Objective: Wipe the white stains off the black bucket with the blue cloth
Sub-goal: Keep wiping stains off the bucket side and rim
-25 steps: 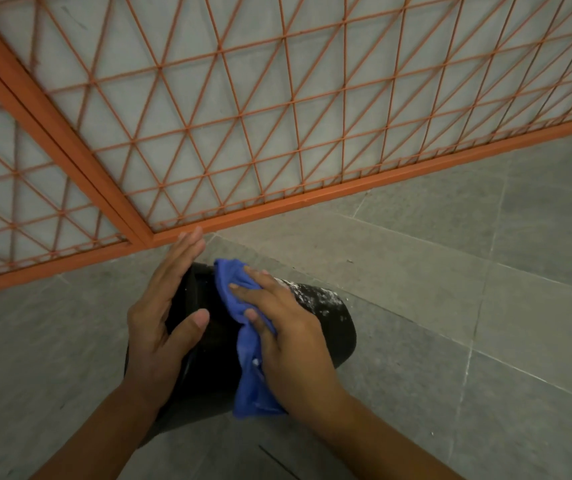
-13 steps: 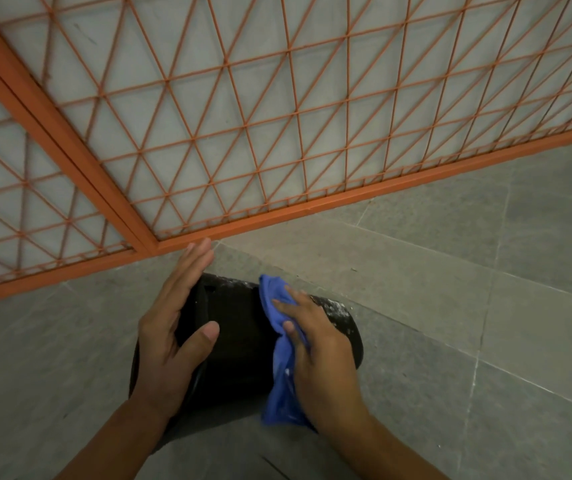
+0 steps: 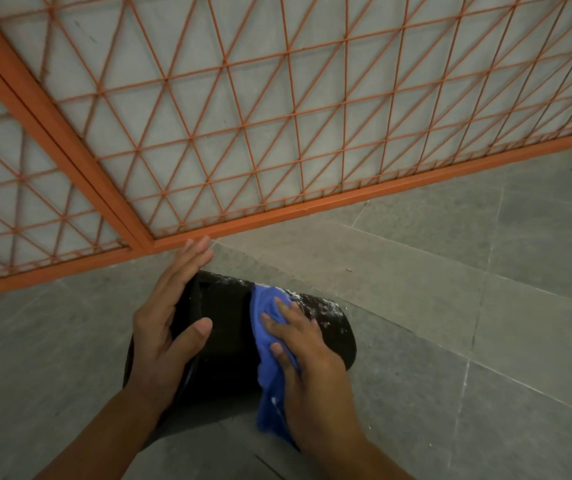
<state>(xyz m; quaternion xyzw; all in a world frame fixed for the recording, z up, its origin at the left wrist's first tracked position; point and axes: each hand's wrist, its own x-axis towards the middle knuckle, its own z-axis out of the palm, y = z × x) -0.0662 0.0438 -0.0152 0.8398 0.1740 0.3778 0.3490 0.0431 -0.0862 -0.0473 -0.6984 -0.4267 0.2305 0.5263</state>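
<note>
Head view, looking down at a grey tiled floor [image 3: 485, 306]. One black bucket [image 3: 229, 327] lies on its side on the floor, near an orange metal grille [image 3: 277, 133] that stands along the far edge of the tiles; its interior cannot be seen, so contents cannot be told. White stains [image 3: 319, 306] speckle the upper right part of its wall. Two hands are in view. Left hand [image 3: 166, 327]: flat and released, fingers extended, palm laid against the bucket's left side, thumb resting on the black wall. Right hand [image 3: 308, 368]: pressed down on one blue cloth [image 3: 267, 358], fingers spread over it, holding it against the bucket's wall just left of the stains. The cloth's lower end hangs below the bucket toward the floor. Both forearms enter from the bottom edge and hide the bucket's near side.
</note>
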